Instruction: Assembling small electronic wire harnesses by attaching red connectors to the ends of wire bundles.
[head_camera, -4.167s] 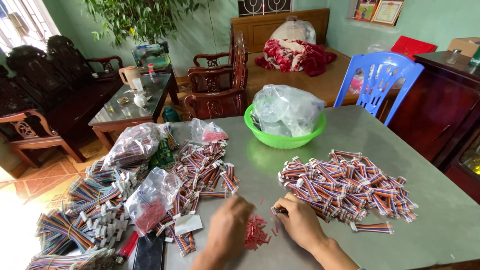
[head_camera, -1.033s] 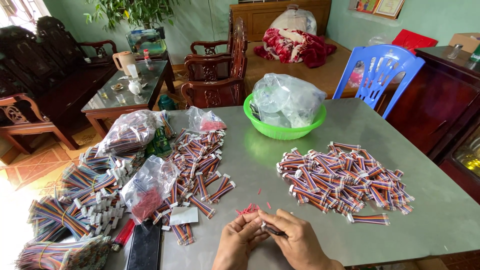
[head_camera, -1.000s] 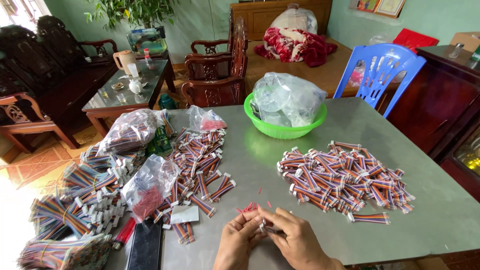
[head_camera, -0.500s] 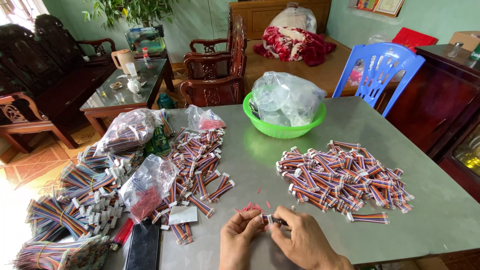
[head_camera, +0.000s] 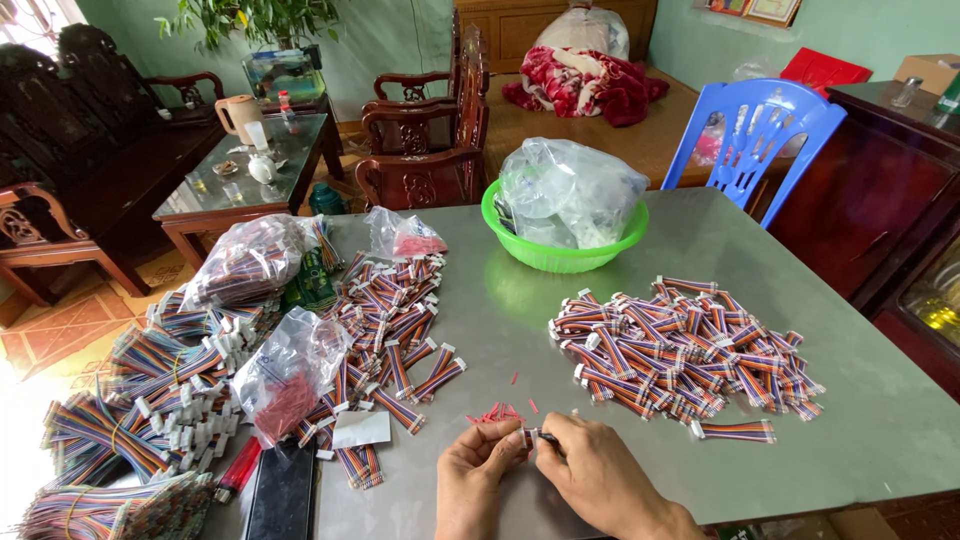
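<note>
My left hand (head_camera: 478, 475) and my right hand (head_camera: 592, 470) meet at the near edge of the grey table (head_camera: 880, 420). Between their fingertips they pinch a short multicoloured ribbon cable with a white connector (head_camera: 532, 437). A small scatter of thin red pieces (head_camera: 497, 412) lies just beyond my left fingers. To the right spreads a pile of short ribbon cables (head_camera: 680, 350). Another loose pile of similar cables (head_camera: 390, 325) lies left of centre.
A green bowl (head_camera: 560, 255) holding clear plastic bags stands at the back. Bagged cables (head_camera: 250, 262), a bag with red pieces (head_camera: 290, 372) and bundled long cables (head_camera: 150, 400) fill the left side. A dark phone (head_camera: 283, 490) and red lighter (head_camera: 238, 470) lie near. A blue chair (head_camera: 765, 130) stands behind.
My hands have drawn together at the table's near edge and taken up one cable; the red pieces now lie in a smaller scatter ahead of my left hand.
</note>
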